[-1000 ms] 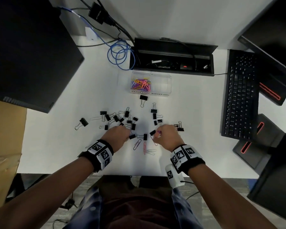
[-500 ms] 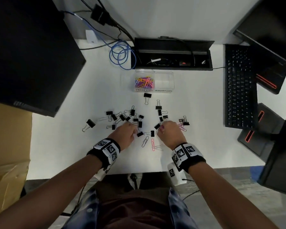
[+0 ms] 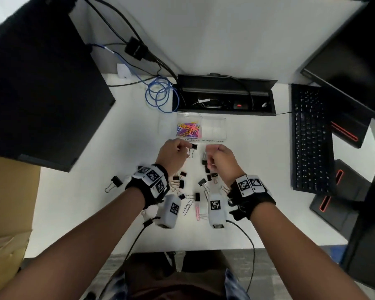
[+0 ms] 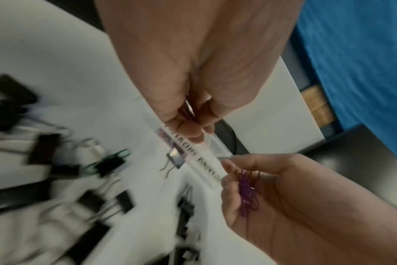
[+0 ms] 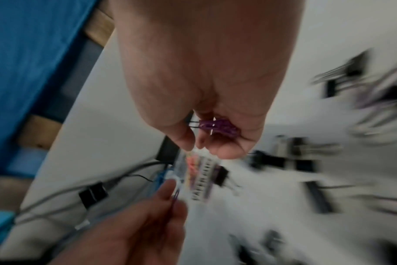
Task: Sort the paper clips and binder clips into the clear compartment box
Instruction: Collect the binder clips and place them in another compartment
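The clear compartment box (image 3: 222,126) stands at mid-desk, with coloured paper clips (image 3: 188,129) in its left compartment. Both hands hover just in front of it. My left hand (image 3: 183,146) pinches a dark paper clip (image 4: 188,111) between curled fingers. My right hand (image 3: 212,149) is cupped around a small bunch of purple paper clips (image 5: 215,126), also seen in the left wrist view (image 4: 247,193). Black binder clips (image 3: 180,182) and a few loose paper clips (image 3: 187,207) lie scattered on the desk under and behind the wrists. One binder clip (image 3: 194,146) sits right by the box.
A black cable tray (image 3: 223,98) lies behind the box, with a coiled blue cable (image 3: 160,96) at its left. A keyboard (image 3: 312,137) is at the right, a black computer case (image 3: 41,83) at the left. A lone binder clip (image 3: 116,181) lies far left.
Both hands have lifted off the clip pile and moved forward to the box's front edge, each carrying paper clips.
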The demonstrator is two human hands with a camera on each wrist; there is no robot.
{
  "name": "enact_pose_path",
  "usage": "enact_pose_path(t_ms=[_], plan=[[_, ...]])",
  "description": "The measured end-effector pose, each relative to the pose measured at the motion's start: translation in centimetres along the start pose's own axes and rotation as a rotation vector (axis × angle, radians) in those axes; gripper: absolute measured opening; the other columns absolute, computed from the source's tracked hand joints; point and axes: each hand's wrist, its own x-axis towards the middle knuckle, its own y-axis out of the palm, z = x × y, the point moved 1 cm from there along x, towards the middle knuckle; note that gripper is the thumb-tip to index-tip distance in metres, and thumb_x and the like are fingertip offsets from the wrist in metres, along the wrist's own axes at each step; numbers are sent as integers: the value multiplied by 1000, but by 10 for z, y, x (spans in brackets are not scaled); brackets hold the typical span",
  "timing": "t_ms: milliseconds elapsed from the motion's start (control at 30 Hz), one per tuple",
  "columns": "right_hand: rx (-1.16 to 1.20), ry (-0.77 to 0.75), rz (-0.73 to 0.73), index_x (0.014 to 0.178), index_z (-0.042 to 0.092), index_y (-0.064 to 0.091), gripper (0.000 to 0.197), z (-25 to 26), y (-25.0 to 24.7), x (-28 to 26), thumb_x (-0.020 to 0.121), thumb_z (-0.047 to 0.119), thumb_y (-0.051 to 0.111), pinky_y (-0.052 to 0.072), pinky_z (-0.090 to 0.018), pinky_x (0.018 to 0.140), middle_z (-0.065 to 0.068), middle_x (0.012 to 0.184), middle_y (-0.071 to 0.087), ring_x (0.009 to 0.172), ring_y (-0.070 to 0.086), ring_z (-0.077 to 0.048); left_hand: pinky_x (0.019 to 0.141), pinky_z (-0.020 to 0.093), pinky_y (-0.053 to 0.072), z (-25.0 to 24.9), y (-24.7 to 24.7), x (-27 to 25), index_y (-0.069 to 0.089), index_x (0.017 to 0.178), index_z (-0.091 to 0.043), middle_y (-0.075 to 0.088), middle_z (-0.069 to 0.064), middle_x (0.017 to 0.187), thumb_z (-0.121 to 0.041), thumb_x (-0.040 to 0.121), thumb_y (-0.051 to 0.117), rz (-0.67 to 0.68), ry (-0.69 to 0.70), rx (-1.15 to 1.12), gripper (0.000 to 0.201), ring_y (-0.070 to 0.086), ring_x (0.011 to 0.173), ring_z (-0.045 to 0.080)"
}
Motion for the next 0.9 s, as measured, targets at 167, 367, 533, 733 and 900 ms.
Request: enact_pose_path(t_ms=[167, 367, 533, 733, 900], plan=[[89, -10, 80, 108, 5, 59, 17, 49, 24, 29, 92, 9, 54, 51, -32, 77, -7, 81, 60, 74, 57, -17, 91, 47, 53, -24, -6, 44, 64, 91, -23, 69, 5, 92, -14, 85, 39, -110, -77, -260, 27, 67, 93, 28], [-257, -151, 43, 118, 18, 61, 35, 47, 31, 43, 87, 24, 48, 51, -35, 96, -7, 114, 65, 101, 62, -21, 84, 19, 42, -24, -10, 30, 64, 114, -14, 63, -6, 102, -17, 95, 46, -214, -13, 29, 26, 58, 92, 11], [-477, -399, -21, 104, 15, 67, 22, 26, -5, 16, 90, 4, 55, 51, -15, 73, 0, 98, 65, 84, 64, -15, 56, 11, 47, 13, 0, -13, 66, 98, -14, 65, -6, 86, -8, 89, 51, 57, 92, 231, 18, 62, 65, 6], [-736, -198, 46, 82, 27, 70, 21, -18, -66, -11, 80, 7, 66, 42, -13, 65, 4, 80, 69, 74, 61, -9, 79, 23, 47, 72, 27, -53, 66, 105, -23, 57, -8, 102, -20, 83, 66, 537, 196, 555, 22, 55, 86, 7], [-858, -8, 9, 76, 17, 71, 9, -46, -85, -32, 73, 10, 76, 37, -2, 58, 17, 68, 63, 69, 58, 2, 80, 28, 48, 86, 45, -66, 61, 113, -20, 51, -6, 111, -17, 82, 67, 561, 346, 649, 32, 53, 94, 11]])
